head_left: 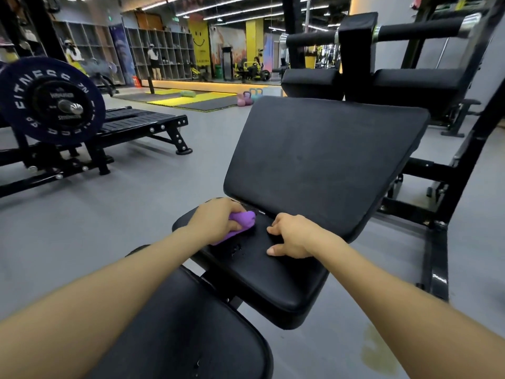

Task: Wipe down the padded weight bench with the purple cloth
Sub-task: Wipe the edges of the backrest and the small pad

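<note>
A grey, smooth floor (169,187) spreads across the gym, with yellow and dark mats (188,101) laid flat at the far side. Along the back wall stand open cubby shelves (161,53); small items sit in some of the compartments, though they are too blurred to tell what they are.

The padded weight bench (322,160) fills the middle: a broad, tilted back pad of matte black, fine-grained vinyl with rounded corners, a smaller seat pad (273,280) below it with a glossier sheen, and a narrow gap between the two. To the left a round, dark weight plate (52,101) with white lettering hangs on a bar above a low black frame. Small pink and teal kettlebells (249,96) cluster on the floor beyond the bench.

The left hand (216,218) curls over the purple cloth (241,221), a soft bunched wad, pressing it onto the seat pad just beside the gap. The right hand (292,236) rests on the same pad, near the cloth but apart, fingers bent and spread, holding nothing.
</note>
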{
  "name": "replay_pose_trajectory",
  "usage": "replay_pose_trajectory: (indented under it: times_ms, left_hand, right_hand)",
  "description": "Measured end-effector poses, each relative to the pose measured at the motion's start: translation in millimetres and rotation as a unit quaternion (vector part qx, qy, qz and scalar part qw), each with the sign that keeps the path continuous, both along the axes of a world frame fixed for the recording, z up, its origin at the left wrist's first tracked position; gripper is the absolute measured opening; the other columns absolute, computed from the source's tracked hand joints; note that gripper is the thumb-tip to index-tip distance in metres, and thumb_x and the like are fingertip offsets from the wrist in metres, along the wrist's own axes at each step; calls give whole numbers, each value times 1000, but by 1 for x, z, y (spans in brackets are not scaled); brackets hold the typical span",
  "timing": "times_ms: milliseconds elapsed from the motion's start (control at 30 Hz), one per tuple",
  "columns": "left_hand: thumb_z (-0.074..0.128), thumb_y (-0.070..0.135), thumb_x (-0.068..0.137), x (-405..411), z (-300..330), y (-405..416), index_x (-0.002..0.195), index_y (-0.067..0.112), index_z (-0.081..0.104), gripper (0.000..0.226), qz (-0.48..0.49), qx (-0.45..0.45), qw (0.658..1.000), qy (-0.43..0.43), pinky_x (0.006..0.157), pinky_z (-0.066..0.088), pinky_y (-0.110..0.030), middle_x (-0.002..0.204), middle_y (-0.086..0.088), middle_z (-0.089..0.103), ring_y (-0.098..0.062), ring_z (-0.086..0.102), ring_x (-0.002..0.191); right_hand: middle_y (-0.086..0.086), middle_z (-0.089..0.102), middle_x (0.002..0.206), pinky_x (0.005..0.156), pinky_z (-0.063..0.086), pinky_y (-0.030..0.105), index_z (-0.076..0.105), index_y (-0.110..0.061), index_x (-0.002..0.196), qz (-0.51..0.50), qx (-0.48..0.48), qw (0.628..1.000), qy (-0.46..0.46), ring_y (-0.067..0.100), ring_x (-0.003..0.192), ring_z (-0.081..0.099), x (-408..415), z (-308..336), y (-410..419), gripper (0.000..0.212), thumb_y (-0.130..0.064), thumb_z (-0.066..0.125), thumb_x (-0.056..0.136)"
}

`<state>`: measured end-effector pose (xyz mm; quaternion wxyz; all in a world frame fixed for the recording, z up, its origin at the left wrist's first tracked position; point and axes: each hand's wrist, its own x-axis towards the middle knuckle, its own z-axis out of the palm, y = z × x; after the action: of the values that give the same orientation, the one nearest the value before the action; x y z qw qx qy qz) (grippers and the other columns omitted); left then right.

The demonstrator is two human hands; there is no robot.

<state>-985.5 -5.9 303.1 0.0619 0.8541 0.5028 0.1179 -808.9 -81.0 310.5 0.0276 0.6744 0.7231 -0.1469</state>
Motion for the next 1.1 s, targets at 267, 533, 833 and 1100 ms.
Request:
replay_pose_trajectory:
  times_ms: [267, 533, 833, 1100]
  left_hand:
    - [63, 20, 84, 57, 8, 27, 116, 22, 62, 32, 49, 1, 999, 6, 83, 43, -31, 116, -6, 62, -29, 56, 110]
    - [67, 25, 82, 5, 4, 9, 118, 23, 61, 37, 0, -12, 1000, 13, 82, 39, -26, 116, -3, 64, -24, 56, 109]
    - [62, 23, 86, 48, 0, 38, 117, 22, 60, 32, 32, 30, 999, 24, 78, 40, -30, 115, -7, 63, -29, 56, 108]
    - [66, 27, 83, -7, -3, -8, 120, 24, 60, 38, 22, 13, 1000, 2, 85, 41, -29, 119, 1, 61, -24, 55, 111]
  right_hand:
    - [2, 36, 140, 103, 40, 43, 47, -16, 137, 32, 2, 999, -43, 30, 124, 41, -1, 6, -4, 57, -46, 56, 89]
    - [3, 33, 142, 104, 38, 44, 41, -17, 141, 36, 0, 998, -48, 32, 125, 36, -2, 7, -10, 59, -46, 52, 92]
    - [1, 36, 141, 103, 39, 43, 43, -18, 140, 32, 4, 999, -40, 30, 123, 37, 0, 4, -4, 59, -47, 55, 90]
    - [1, 35, 141, 105, 38, 43, 40, -15, 142, 13, -8, 1000, -14, 29, 125, 34, 0, 3, -8, 60, -44, 55, 91]
